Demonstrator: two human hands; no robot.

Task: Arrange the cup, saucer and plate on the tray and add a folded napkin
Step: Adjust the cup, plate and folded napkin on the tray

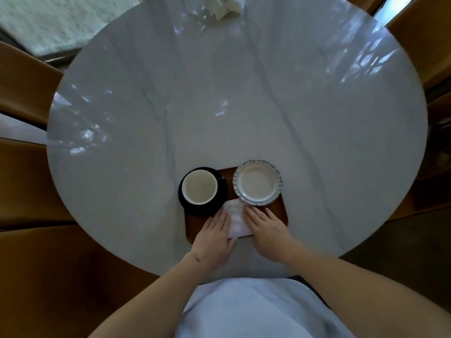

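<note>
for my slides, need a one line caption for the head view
Both hands flatten a folded napkin on the tray beside cup, saucer and plate.

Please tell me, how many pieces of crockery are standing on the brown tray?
3. The black saucer sits at the tray's left end, the white cup stands on that saucer, and the ruffled-rim plate sits at the right end. Nothing seems hidden.
</note>
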